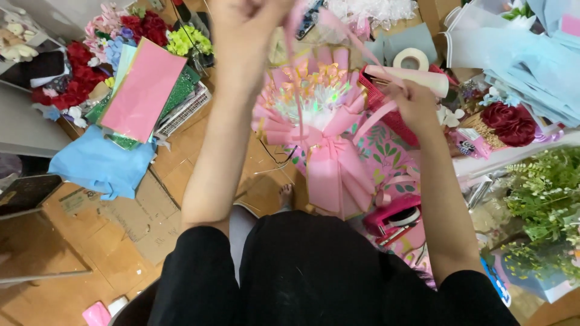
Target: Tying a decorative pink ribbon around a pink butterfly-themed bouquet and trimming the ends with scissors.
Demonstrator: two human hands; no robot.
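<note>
Nearest the camera, a pink tape dispenser (396,218) lies on the floor just right of the person's black-clad lap, and flattened cardboard (136,214) covers the floor to the left. Just beyond the lap stands a pink wrapped bouquet (317,118), upright on the floor between the forearms, with a pink bow (314,140) at its waist and shiny gold-edged folds on top. The right hand (414,99) is closed, pinching a pink ribbon (374,115) that runs down to the bow. The left hand (241,18) is raised above the bouquet at the top edge, fingers gathered on another strand of the ribbon. Farther left lie a blue cloth (99,166) and stacked coloured paper sheets (145,87), with red artificial flowers (78,75) behind. Far right, a tape roll (411,58) and light blue wrapping paper (531,72).
</note>
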